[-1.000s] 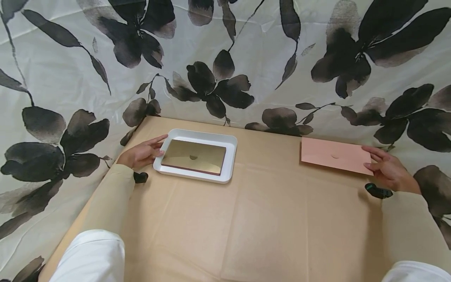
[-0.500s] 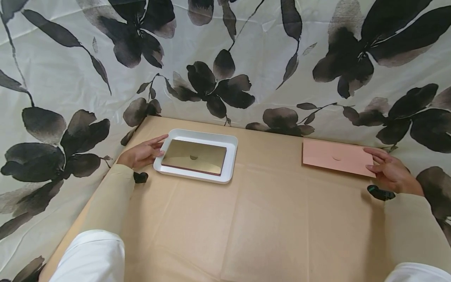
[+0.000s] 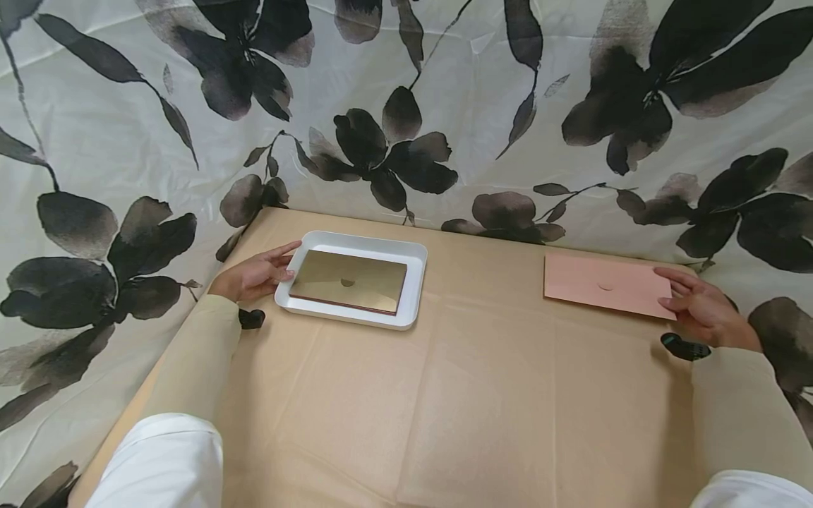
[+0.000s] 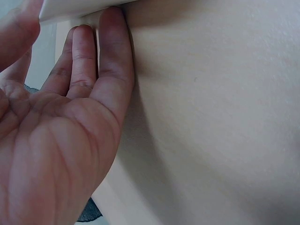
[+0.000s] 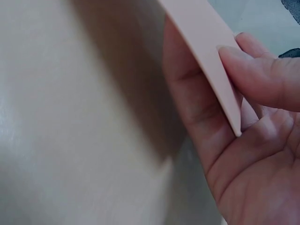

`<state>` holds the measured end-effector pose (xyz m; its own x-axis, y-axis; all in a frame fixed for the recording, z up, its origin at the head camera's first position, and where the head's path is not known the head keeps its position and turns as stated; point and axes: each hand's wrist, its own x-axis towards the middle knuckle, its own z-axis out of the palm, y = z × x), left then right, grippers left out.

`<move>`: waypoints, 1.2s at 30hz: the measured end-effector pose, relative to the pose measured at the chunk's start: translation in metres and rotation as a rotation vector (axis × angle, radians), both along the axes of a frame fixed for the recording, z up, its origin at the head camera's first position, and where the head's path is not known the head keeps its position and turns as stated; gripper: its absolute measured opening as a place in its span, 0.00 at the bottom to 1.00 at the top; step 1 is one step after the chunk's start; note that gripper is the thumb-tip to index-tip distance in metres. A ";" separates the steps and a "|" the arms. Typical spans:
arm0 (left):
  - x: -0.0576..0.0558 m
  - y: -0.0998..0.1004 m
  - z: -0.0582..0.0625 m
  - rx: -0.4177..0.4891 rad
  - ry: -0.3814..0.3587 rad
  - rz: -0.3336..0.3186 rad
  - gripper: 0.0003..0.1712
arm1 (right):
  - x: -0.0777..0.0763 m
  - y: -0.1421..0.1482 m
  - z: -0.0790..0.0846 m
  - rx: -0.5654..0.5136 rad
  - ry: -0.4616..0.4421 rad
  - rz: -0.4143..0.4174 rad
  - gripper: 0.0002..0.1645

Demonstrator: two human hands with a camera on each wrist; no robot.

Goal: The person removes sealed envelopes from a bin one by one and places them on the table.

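Both hands (image 3: 252, 277) (image 3: 708, 310) as before: left on tray (image 3: 415, 283), right on pink card (image 3: 600, 275).

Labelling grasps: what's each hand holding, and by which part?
Left hand: white tray, by its left end. Right hand: flat pink piece, by its right end, between thumb and fingers.

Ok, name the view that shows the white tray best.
The head view, where nearly the whole rim of the white tray shows past the left hand. The left wrist view catches only a corner; the right wrist view, none.
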<state>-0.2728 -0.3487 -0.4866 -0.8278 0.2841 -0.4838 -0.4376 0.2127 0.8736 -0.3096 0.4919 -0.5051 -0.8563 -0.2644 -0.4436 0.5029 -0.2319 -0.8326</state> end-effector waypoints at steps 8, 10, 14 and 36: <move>0.000 0.001 0.000 0.008 -0.014 0.012 0.52 | 0.001 0.002 0.000 0.063 -0.028 -0.012 0.39; -0.001 0.000 0.000 0.006 -0.012 0.008 0.52 | 0.001 0.004 0.001 0.058 -0.049 -0.008 0.39; -0.001 0.000 0.000 -0.004 -0.005 -0.003 0.52 | 0.000 0.006 0.001 0.059 -0.071 -0.002 0.39; 0.000 -0.001 -0.002 -0.022 -0.003 -0.004 0.51 | -0.004 0.002 0.001 0.658 0.043 0.099 0.44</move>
<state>-0.2727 -0.3493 -0.4881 -0.8250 0.2764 -0.4929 -0.4397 0.2340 0.8671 -0.3135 0.4940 -0.5042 -0.8627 -0.0282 -0.5050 0.4587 0.3772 -0.8046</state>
